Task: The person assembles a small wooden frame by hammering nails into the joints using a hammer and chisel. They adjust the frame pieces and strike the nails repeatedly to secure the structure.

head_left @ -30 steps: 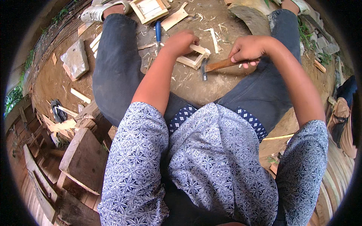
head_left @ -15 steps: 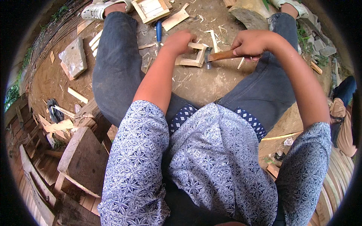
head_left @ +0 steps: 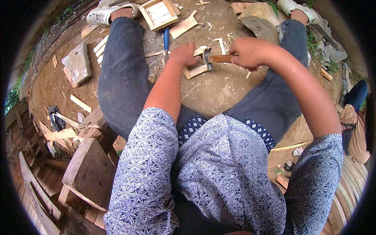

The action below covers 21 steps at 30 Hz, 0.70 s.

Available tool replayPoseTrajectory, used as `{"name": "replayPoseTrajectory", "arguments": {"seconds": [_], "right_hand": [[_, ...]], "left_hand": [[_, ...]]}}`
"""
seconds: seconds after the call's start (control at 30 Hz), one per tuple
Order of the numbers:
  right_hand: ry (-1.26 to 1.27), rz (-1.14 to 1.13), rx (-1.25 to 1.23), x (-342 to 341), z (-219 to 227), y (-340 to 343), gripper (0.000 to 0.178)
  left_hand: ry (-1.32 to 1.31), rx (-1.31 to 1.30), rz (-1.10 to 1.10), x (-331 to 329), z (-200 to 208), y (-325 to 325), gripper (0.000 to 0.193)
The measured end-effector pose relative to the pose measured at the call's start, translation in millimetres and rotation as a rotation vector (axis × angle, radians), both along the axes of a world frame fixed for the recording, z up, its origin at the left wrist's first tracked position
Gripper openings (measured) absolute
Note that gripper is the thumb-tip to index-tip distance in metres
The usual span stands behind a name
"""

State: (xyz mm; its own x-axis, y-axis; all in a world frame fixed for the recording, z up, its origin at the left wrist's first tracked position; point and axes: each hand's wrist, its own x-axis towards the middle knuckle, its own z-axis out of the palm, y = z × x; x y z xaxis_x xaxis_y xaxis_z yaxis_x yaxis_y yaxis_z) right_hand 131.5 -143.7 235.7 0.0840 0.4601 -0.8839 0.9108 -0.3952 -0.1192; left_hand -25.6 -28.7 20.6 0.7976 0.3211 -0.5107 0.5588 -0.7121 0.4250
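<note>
My right hand (head_left: 246, 53) is closed around the wooden handle of a claw hammer (head_left: 221, 58). The metal hammer head lies over the right side of a small frame (head_left: 197, 71) made of pale wood strips. My left hand (head_left: 184, 54) grips the far left part of this frame, and its fingers partly cover the wood. Whether the hammer touches the frame or hangs just above it, I cannot tell. Just left of that hand, a blue-handled tool (head_left: 166, 39) stands out against the dirt; its lower end is partly hidden by my forearm.
A wooden box frame with slats (head_left: 158, 15) lies at the far side, with a loose board (head_left: 184, 26) beside it. A flat stone block (head_left: 76, 64) sits left of my leg, a big rock (head_left: 258, 22) at far right. Wood shavings litter the ground. Another person's leg (head_left: 354, 117) shows at right.
The hammer and my right hand have moved left, and the hammer head is now over the frame's right side. The frame has turned slightly, and my left hand sits a little nearer to me.
</note>
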Motion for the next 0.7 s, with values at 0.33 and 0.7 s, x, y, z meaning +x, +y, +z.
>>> {"name": "replayPoseTrajectory", "arguments": {"seconds": [0.33,0.7], "right_hand": [[0.133,-0.17,-0.046,8.0,-6.5,2.9,0.026],[0.018,-0.136,-0.018,-51.6,3.2,-10.4,0.029]], "left_hand": [[-0.032,-0.146,0.17,-13.7,-30.8,-14.2,0.056],[0.012,-0.1,0.307,7.4,-9.8,-15.3,0.063]]}}
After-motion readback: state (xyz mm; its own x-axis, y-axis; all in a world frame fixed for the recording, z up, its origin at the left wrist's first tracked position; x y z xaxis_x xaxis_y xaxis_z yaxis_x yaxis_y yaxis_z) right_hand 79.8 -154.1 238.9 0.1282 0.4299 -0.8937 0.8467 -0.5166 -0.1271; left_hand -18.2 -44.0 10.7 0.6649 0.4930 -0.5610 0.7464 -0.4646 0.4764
